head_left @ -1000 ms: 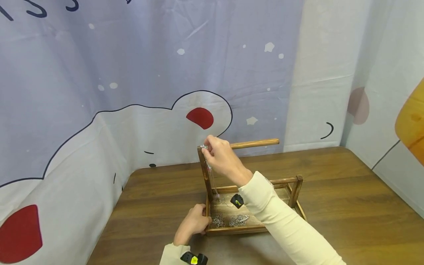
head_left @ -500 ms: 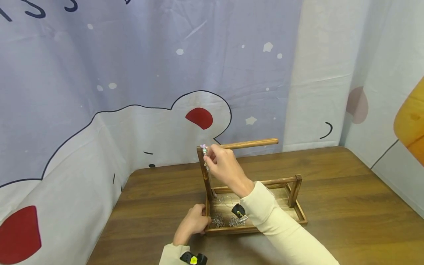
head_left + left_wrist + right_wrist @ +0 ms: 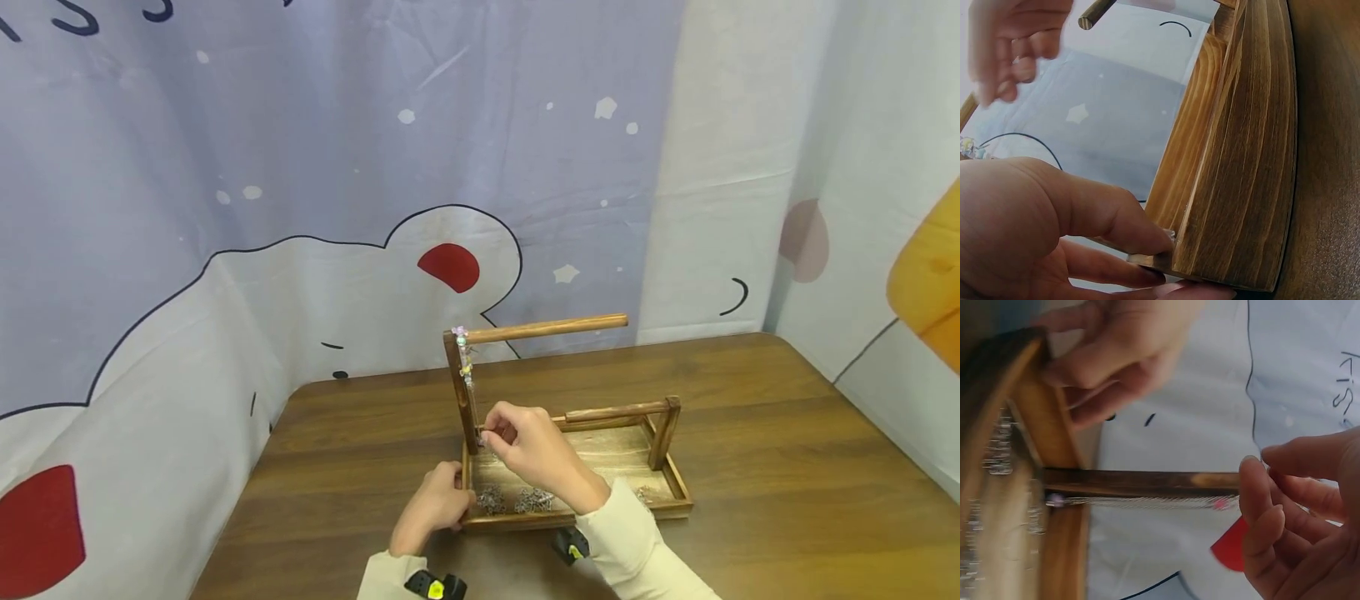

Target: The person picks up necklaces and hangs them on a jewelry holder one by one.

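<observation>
A necklace (image 3: 466, 367) with coloured beads hangs from the upper bar of a wooden jewelry stand (image 3: 547, 327), close against its tall post. In the right wrist view its thin silver chain (image 3: 1147, 502) runs straight along the post. My left hand (image 3: 437, 500) grips the left end of the stand's tray, thumb inside the wall and fingers outside, as the left wrist view (image 3: 1094, 219) shows. My right hand (image 3: 536, 454) is over the tray, fingertips right beside the lower chain. In the right wrist view its fingers (image 3: 1263, 519) are loosely curled, with nothing visible between them.
Small heaps of silver chains (image 3: 492, 500) lie in the tray (image 3: 525, 522). A lower bar (image 3: 615, 412) on a short post (image 3: 664, 433) stands at the tray's right. The stand is on a brown wooden table (image 3: 352, 450) before a printed curtain (image 3: 322, 150).
My right hand has moved down from the upper bar along the hanging necklace toward the tray. The beads at the bar now show uncovered. My left hand has kept its grip.
</observation>
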A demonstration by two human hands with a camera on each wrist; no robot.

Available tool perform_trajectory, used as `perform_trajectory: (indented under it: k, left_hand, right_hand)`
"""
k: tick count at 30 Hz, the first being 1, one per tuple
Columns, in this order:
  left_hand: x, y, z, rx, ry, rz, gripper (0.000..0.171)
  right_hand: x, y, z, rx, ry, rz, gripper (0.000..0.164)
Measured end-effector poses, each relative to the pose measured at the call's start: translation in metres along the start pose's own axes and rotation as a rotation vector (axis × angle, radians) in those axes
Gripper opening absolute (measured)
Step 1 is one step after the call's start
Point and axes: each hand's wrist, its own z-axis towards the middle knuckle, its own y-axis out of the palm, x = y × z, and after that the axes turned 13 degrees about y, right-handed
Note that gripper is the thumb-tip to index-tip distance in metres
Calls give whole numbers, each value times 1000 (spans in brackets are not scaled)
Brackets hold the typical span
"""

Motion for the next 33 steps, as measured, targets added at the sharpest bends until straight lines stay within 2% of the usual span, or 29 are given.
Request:
perform_trajectory:
  k: [12, 20, 23, 28, 33]
  left_hand:
    - [2, -1, -1, 17, -6, 45, 41]
    - [2, -2, -3, 6, -9, 28, 44]
    - [3, -3, -4, 8, -7, 23, 43]
    - [4, 0, -3, -6, 3, 18, 41]
    - [4, 2, -2, -3, 0, 20, 41]
  right_hand:
    - [40, 0, -32, -166, 152, -115, 6]
    - [64, -6, -39, -250, 217, -95, 6]
    - [75, -12, -40, -254, 245, -106, 6]
    - [92, -19, -44, -247, 253, -143, 4]
    - [98, -14, -46, -288, 222, -131, 9]
